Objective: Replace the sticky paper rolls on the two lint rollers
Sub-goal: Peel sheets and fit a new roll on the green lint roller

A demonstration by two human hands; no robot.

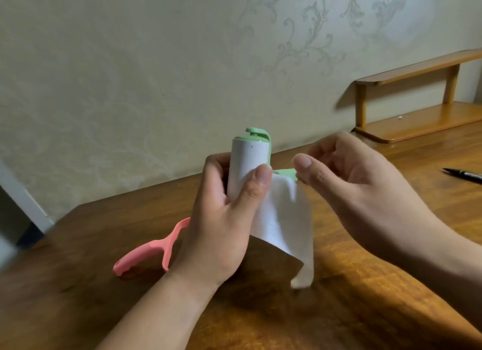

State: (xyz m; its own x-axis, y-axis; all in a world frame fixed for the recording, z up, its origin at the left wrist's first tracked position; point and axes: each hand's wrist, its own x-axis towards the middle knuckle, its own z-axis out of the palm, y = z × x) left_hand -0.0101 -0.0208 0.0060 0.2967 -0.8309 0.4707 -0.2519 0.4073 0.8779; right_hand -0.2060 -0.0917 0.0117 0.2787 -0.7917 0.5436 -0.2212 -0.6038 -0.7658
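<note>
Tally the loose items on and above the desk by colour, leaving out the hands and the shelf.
Green: 1, lint roller frame
Pink: 1, lint roller handle
White: 1, paper roll with its peeled sheet
Black: 1, pen
Total: 4

- Ahead of you stands a wall [130,62] in pale cream-green wallpaper; a faint scrolling leaf pattern shows at its upper right.
- Below it you see a brown wooden table [365,310], its grained top glossy, with soft light on the right side.
- At your far right a small two-level wooden shelf [417,71] stands on the table against the wall.
- A black pen [465,175] lies on the table near that shelf.
- At your left edge, white trim [23,201] slants down beyond the table's corner.
</note>
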